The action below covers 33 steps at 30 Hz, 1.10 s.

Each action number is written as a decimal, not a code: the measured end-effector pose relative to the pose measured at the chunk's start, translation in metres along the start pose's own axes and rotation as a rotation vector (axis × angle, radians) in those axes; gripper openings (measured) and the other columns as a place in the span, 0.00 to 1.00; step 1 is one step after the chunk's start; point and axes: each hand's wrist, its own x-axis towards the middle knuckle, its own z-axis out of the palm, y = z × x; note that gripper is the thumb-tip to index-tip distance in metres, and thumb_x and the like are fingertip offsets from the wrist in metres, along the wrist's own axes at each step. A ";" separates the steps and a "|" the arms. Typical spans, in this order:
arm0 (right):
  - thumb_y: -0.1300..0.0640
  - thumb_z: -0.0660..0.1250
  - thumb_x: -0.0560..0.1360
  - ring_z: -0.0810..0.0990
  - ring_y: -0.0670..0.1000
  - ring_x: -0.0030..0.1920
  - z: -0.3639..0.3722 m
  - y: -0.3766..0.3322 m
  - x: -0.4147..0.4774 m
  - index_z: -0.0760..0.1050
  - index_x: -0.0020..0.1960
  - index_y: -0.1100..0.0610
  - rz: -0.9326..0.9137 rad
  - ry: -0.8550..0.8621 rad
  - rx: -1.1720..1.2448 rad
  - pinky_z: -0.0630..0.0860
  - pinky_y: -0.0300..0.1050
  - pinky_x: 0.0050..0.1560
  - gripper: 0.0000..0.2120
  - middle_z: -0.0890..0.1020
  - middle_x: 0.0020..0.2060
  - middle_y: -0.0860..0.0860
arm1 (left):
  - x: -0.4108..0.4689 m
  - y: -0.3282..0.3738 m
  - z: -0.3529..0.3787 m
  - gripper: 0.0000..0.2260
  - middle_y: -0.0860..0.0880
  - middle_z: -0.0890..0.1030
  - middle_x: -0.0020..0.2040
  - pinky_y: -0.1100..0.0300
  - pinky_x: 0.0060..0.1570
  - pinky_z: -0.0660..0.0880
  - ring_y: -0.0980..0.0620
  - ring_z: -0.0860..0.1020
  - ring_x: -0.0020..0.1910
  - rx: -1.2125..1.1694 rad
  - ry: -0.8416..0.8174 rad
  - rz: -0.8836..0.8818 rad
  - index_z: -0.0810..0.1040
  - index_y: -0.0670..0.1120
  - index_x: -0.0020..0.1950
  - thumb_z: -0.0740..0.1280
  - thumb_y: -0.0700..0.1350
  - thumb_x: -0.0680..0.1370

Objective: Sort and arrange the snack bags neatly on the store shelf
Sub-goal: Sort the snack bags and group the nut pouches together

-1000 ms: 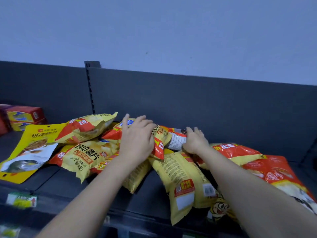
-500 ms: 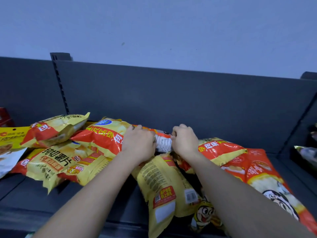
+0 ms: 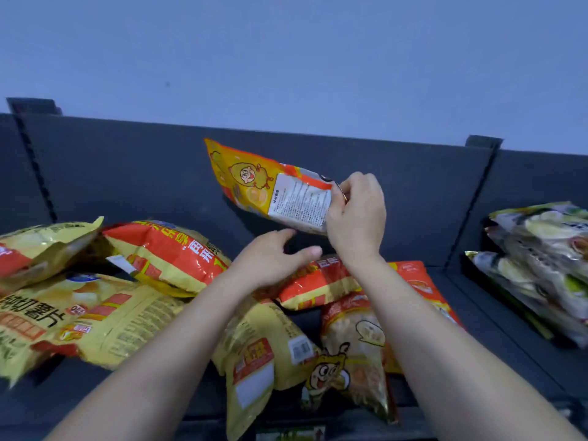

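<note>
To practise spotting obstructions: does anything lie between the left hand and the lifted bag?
Nothing visible. The left hand hovers open just below the lifted bag, which the right hand grips; only a bare gap separates them.

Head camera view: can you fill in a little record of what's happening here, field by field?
Right hand: pinches one end of the orange bag, held up clear of the pile
Left hand: open, below that bag
Pile: yellow and red bags lying jumbled on the shelf
Far right: pale bags stacked
</note>
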 end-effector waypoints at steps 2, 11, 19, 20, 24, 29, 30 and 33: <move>0.62 0.65 0.76 0.72 0.56 0.44 -0.016 0.017 -0.001 0.65 0.39 0.55 0.024 -0.006 -0.041 0.59 0.41 0.39 0.11 0.69 0.39 0.50 | 0.001 0.012 0.022 0.38 0.50 0.70 0.72 0.49 0.66 0.68 0.47 0.69 0.70 0.162 -0.198 0.073 0.65 0.52 0.75 0.65 0.70 0.70; 0.60 0.63 0.78 0.71 0.56 0.50 -0.099 0.105 -0.002 0.66 0.41 0.56 0.156 -0.039 -0.304 0.54 0.43 0.38 0.08 0.70 0.43 0.52 | -0.003 0.018 0.073 0.29 0.44 0.68 0.69 0.50 0.60 0.68 0.42 0.68 0.66 0.756 -0.089 -0.261 0.50 0.56 0.78 0.58 0.47 0.80; 0.57 0.61 0.77 0.75 0.56 0.48 -0.134 0.156 -0.035 0.71 0.44 0.57 0.072 -0.348 -0.530 0.59 0.45 0.36 0.05 0.76 0.44 0.53 | -0.028 0.095 0.099 0.28 0.48 0.78 0.56 0.54 0.48 0.75 0.47 0.76 0.55 0.363 -0.111 -0.141 0.76 0.49 0.57 0.60 0.70 0.72; 0.56 0.61 0.77 0.76 0.57 0.47 -0.137 0.158 -0.036 0.70 0.44 0.56 0.050 -0.394 -0.545 0.59 0.46 0.36 0.04 0.78 0.44 0.53 | -0.030 0.102 0.102 0.34 0.48 0.77 0.59 0.53 0.50 0.75 0.46 0.76 0.58 0.365 -0.224 -0.174 0.75 0.49 0.62 0.60 0.74 0.69; 0.45 0.62 0.74 0.75 0.56 0.56 -0.150 0.160 -0.030 0.72 0.56 0.54 0.082 -0.651 -0.588 0.66 0.51 0.50 0.16 0.78 0.54 0.52 | -0.033 0.107 0.114 0.36 0.48 0.73 0.66 0.52 0.56 0.74 0.45 0.73 0.63 0.504 -0.308 -0.247 0.65 0.50 0.73 0.70 0.62 0.69; 0.46 0.72 0.71 0.70 0.56 0.63 -0.154 0.166 -0.047 0.62 0.69 0.55 0.136 -0.878 -0.457 0.72 0.49 0.51 0.32 0.71 0.63 0.52 | -0.040 0.115 0.115 0.17 0.47 0.79 0.56 0.53 0.48 0.77 0.45 0.77 0.53 0.387 -0.067 -0.254 0.74 0.49 0.65 0.63 0.46 0.76; 0.52 0.71 0.73 0.69 0.56 0.63 -0.156 0.170 -0.050 0.61 0.70 0.54 0.086 -0.848 -0.509 0.71 0.47 0.47 0.30 0.71 0.63 0.52 | -0.041 0.117 0.114 0.17 0.46 0.79 0.57 0.52 0.48 0.78 0.44 0.77 0.53 0.349 -0.036 -0.260 0.74 0.48 0.65 0.62 0.44 0.76; 0.61 0.68 0.73 0.67 0.54 0.61 -0.168 0.183 -0.049 0.62 0.71 0.51 0.067 -0.713 -0.551 0.66 0.43 0.40 0.29 0.70 0.61 0.51 | -0.044 0.133 0.116 0.20 0.45 0.79 0.60 0.51 0.51 0.77 0.42 0.77 0.56 0.250 0.054 -0.267 0.74 0.48 0.67 0.60 0.39 0.76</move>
